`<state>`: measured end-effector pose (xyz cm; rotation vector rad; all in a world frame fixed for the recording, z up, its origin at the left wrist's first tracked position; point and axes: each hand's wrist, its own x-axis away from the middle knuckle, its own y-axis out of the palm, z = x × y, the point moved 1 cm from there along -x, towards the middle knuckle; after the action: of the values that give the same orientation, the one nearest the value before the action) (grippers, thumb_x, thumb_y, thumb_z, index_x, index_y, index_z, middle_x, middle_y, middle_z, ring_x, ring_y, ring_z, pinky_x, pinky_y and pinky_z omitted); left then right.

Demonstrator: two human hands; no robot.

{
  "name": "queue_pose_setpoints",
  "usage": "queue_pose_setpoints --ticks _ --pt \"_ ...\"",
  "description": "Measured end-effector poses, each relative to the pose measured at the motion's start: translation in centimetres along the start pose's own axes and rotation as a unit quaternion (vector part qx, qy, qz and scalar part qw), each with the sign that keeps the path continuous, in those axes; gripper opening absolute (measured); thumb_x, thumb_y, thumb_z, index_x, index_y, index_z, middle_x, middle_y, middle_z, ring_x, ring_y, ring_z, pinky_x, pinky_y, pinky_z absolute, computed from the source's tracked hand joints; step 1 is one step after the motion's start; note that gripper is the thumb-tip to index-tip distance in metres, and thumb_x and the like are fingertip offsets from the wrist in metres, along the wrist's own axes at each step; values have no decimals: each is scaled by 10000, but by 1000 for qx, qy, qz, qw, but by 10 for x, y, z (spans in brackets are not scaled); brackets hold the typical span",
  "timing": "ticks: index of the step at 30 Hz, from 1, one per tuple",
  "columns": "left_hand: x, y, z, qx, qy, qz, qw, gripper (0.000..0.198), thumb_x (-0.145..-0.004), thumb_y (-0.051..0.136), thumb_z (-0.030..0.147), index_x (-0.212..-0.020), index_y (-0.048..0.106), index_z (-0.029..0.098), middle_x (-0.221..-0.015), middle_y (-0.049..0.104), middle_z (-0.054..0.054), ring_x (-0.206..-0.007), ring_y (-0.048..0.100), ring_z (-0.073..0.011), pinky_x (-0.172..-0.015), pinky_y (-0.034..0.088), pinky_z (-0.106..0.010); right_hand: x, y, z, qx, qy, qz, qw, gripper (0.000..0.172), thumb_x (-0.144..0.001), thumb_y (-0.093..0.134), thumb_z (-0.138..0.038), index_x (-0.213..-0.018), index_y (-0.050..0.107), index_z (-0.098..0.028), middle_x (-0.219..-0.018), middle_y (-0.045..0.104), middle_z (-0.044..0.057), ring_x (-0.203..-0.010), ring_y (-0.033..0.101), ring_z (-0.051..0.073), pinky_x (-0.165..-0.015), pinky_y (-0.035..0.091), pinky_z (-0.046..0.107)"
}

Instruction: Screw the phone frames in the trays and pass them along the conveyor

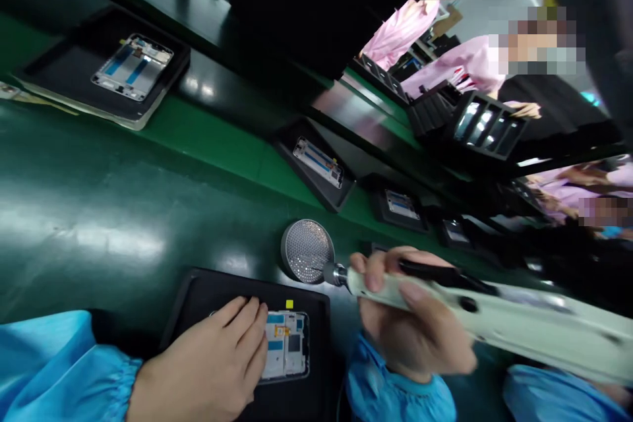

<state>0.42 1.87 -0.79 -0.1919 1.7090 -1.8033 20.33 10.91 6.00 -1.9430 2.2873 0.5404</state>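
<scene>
My right hand (pixel 410 310) is wrapped around a pale green electric screwdriver (pixel 524 316). Its thin bit points left and overlaps a round metal screw dish (pixel 307 250) with a perforated top; whether it touches a screw is too small to tell. My left hand (pixel 212 359) lies flat, fingers stretched out, over the left part of a phone frame (pixel 297 362). That frame sits in a black tray (pixel 316 402) and shows blue strips, an orange flex cable and a yellow tab at its upper edge. My palm hides its left end.
Further trays with phone frames stand along the green bench: a tray at upper left (pixel 59 72), another tray (pixel 326 194) beyond the dish, more to the right. Pink-clad people work across the line near a black slotted rack (pixel 489 125). A blue sleeve (pixel 539 389) shows at lower right.
</scene>
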Motion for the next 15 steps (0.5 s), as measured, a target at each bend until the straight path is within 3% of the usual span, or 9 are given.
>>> queue_pose_setpoints --ticks 4,9,15 --pt "3 1 0 2 10 -10 1000 557 -835 629 499 -1149 662 41 -1263 625 -251 -1167 597 -385 -1027 389 -482 24 4 -19 23 23 -42 999 236 -719 584 -179 -925 695 -210 -779 550 -9 -532 551 101 -595 466 341" --pt "3 3 2 1 7 15 1000 535 -840 624 460 -1138 661 16 -1242 634 -262 -1162 608 -392 -1022 402 -460 50 14 -14 55 82 -126 987 249 -794 596 -175 -1022 666 -247 -828 531 -18 -579 570 99 -667 507 379" --pt "1 2 2 1 -12 28 1000 556 -817 644 478 -1109 674 6 -1175 665 -270 -1138 620 -414 -972 434 -455 54 22 -11 55 76 -155 983 249 -818 583 -174 -1050 647 -239 -821 542 -16 -598 562 105 -679 508 383"
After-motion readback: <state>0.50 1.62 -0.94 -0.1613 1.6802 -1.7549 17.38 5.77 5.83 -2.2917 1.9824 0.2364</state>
